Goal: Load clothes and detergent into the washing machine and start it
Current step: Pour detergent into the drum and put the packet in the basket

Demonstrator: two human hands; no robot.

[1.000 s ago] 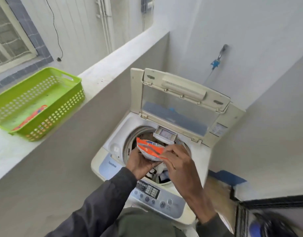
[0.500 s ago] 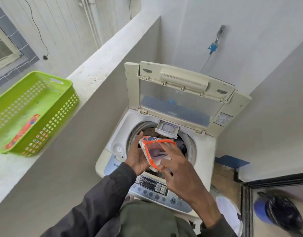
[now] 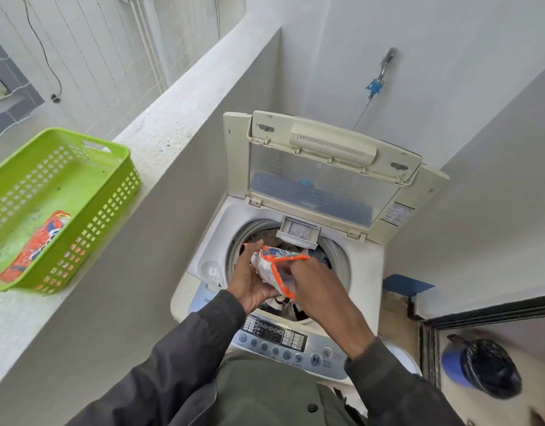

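Left hand (image 3: 249, 287) now cups the detergent packet (image 3: 269, 267) — long axis slanting down-right — right hand (image 3: 320, 290) pinches it.

Glossy plastic basket (image 3: 117, 167), rough concrete ledge (image 3: 172, 124), crinkled sachet (image 3: 277, 265).

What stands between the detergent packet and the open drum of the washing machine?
Nothing visible does. The lid is raised, and the left hand and right hand hold the detergent packet over the drum, with only clothes below. The small drawer juts from the back rim, behind the packet, not under it.
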